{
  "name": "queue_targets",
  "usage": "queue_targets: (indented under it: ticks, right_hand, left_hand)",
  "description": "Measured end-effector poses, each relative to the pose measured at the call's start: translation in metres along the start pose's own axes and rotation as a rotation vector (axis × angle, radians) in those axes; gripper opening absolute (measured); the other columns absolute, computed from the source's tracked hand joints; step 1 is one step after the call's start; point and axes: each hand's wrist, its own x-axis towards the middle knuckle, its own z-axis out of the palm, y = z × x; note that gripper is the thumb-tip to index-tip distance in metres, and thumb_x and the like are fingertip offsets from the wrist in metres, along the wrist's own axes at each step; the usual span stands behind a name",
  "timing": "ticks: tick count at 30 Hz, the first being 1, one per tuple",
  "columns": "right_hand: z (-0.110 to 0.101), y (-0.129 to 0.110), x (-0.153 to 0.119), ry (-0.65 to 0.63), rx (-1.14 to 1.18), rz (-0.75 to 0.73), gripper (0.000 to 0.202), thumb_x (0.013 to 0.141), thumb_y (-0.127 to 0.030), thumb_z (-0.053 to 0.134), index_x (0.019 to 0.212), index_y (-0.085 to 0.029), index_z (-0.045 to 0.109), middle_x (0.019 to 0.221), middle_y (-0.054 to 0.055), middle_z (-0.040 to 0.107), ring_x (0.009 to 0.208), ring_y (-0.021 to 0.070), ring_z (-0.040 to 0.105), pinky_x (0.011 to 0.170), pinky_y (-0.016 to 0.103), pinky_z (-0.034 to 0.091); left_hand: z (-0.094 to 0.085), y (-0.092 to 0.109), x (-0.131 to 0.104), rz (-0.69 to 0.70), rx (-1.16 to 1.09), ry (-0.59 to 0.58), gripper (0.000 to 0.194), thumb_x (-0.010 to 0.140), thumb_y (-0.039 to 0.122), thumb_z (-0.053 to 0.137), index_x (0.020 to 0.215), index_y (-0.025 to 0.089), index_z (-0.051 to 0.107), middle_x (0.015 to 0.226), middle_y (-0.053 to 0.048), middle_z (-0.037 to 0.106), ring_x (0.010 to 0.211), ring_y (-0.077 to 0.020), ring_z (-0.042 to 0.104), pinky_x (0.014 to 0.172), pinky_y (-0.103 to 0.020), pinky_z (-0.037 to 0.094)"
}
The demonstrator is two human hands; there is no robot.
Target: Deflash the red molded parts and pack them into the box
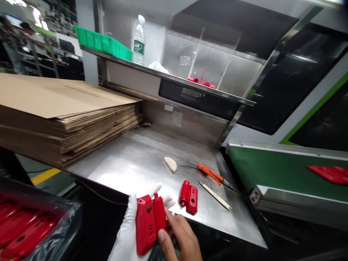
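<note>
In a white glove, my left hand (126,226) holds a red plastic housing (146,224) upright, with a round hole and small slots in its face. Against its right side sits a narrower red cylindrical piece (159,212). My bare right hand (183,237) grips this piece between thumb and fingers; whether the two parts are joined I cannot tell. On the metal table just beyond lies another red part (188,197), with a cylinder beside a flat body. Near it are a pale craft-knife-like tool (216,196), orange-handled cutters (209,173) and a cream half-round piece (170,164).
A tall cardboard stack (100,127) covers the table's left. At lower left, a plastic-lined box (72,221) holds several red parts. A green conveyor (261,166) with red parts runs at right. The shelf (174,78) above bears a green bin (103,43) and a bottle (139,41).
</note>
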Motion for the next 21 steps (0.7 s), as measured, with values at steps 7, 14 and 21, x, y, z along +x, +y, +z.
queue_targets:
  ticks: [7,14,21]
  right_hand:
    - [-0.018,-0.012,0.11,-0.026,-0.64,0.098,0.041,0.105,-0.047,0.038,0.102,-0.021,0.07,0.092,0.003,0.07,0.078,0.0129,0.067,0.066,0.022,0.048]
    - [0.029,0.02,0.22,-0.262,-0.803,0.334,0.026,0.095,-0.038,0.066,0.105,-0.014,0.066,0.105,0.004,0.069,0.09,0.0158,0.067,0.082,0.037,0.058]
    - [0.012,-0.025,0.112,-0.231,-0.55,0.149,0.036,0.106,-0.05,0.037,0.114,-0.022,0.058,0.095,0.001,0.072,0.081,0.0128,0.07,0.067,0.023,0.053]
  left_hand:
    - [-0.021,0.016,-0.005,0.073,-0.098,-0.318,0.074,0.088,0.076,0.042,0.136,0.022,0.059,0.092,-0.011,0.077,0.078,-0.0269,0.072,0.078,-0.04,0.057]
    - [-0.042,0.024,-0.008,0.114,-0.012,-0.554,0.076,0.093,0.074,0.023,0.112,0.021,0.074,0.08,-0.012,0.074,0.06,-0.0252,0.068,0.057,-0.037,0.049]
    - [-0.051,0.031,0.0,0.147,0.134,-0.309,0.07,0.091,0.071,0.041,0.124,0.016,0.07,0.081,-0.01,0.076,0.063,-0.0249,0.069,0.062,-0.037,0.055]
